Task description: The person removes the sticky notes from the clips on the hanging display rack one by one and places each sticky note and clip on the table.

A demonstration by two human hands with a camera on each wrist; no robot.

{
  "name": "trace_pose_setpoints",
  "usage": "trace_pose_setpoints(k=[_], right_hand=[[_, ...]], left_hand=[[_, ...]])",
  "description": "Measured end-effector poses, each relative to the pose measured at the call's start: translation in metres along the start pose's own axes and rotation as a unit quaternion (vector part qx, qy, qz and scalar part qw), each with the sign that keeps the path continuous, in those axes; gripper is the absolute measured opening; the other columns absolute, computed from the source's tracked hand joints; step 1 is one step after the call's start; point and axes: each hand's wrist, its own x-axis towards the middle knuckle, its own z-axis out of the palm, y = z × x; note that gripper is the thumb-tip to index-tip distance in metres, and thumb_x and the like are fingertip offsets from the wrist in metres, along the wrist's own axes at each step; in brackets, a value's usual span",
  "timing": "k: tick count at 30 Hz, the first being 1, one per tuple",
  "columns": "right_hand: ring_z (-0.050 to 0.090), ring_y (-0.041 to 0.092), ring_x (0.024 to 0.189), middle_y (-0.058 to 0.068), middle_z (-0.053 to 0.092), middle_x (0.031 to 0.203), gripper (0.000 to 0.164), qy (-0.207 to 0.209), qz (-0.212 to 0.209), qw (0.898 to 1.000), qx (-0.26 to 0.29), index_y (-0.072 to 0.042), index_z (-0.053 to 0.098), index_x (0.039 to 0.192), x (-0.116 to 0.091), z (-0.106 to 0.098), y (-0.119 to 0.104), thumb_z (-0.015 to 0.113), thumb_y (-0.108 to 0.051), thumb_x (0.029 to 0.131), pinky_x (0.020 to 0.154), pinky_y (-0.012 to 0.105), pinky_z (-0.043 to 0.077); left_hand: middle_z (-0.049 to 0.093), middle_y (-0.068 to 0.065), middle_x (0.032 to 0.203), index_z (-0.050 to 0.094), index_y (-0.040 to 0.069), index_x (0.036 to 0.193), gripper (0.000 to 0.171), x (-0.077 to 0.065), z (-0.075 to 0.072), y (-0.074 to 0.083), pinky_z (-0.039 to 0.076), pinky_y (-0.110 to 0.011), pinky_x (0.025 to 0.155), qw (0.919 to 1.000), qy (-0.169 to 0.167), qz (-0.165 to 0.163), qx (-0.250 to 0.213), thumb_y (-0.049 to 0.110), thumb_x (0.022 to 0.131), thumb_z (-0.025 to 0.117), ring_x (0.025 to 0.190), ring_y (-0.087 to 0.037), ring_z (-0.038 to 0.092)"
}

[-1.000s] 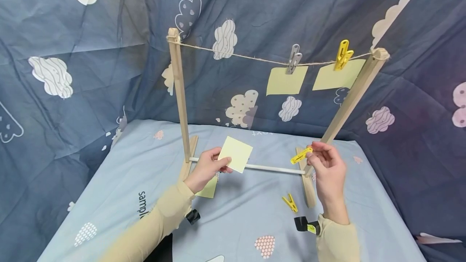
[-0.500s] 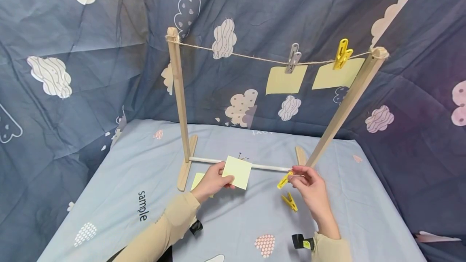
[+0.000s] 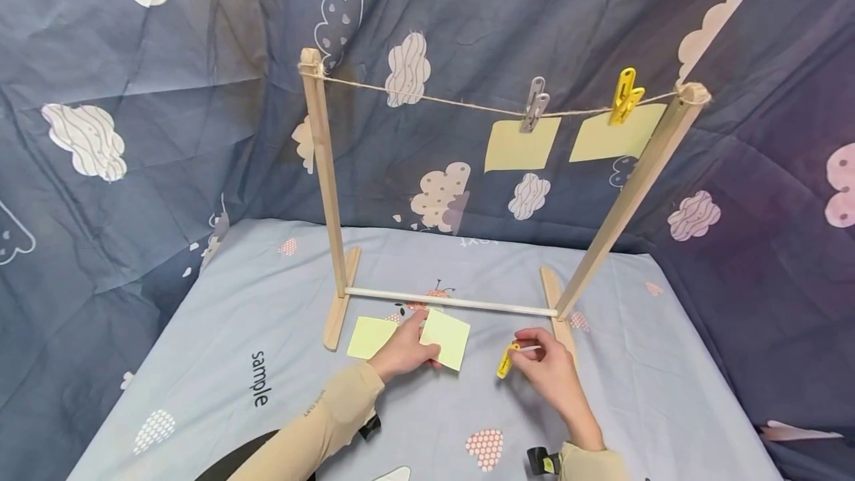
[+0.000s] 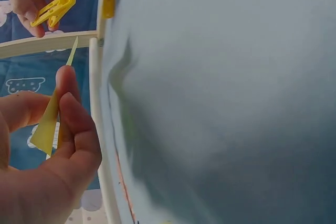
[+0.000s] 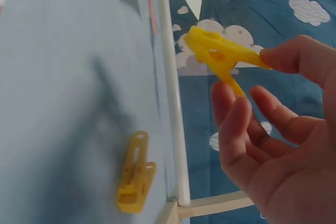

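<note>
Two pinches to mind. Past the loose note [image 3: 371, 338] on the cloth [image 3: 414, 433], steady the tilted note [image 3: 447, 338] in the left hand [image 3: 404, 351], gripped between thumb and fingers, without creasing; farther right, best squeeze the yellow clothespin [image 5: 210, 43] evenly, held by spread handles in the right hand [image 3: 549, 371].

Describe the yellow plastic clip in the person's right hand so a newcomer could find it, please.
Find the pale wooden frame with tan twine across its top. Near its right foot, a bare right hand holds the yellow plastic clip. It alone is hand-held: another yellow clip grips the twine, a third lies on the light-blue cloth.
</note>
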Motion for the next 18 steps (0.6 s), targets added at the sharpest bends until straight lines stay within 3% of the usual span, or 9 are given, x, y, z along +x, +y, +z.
trace_pose_setpoints(k=[7,18], right_hand=[[0.062,0.008,0.074,0.011,0.070,0.095,0.027,-0.013,0.017,0.999,-0.027,-0.001,0.065,0.106,0.001,0.010,0.002,0.071,-0.008,0.080,0.063,0.021,0.048],[0.058,0.012,0.074,0.006,0.067,0.086,0.028,-0.052,0.033,0.995,-0.084,0.000,0.065,0.103,0.005,0.018,-0.001,0.072,-0.014,0.080,0.062,0.024,0.045]], left_hand=[[0.069,-0.010,0.068,0.040,0.003,0.133,0.054,0.000,0.000,-0.007,0.043,-0.023,0.062,0.9987,0.005,0.007,0.050,0.000,0.082,0.060,0.062,-0.023,0.069],[0.067,-0.006,0.060,0.034,0.000,0.141,0.065,-0.002,0.003,-0.007,0.041,-0.024,0.061,0.9899,0.015,0.003,0.141,0.006,0.082,0.061,0.051,-0.010,0.058]])
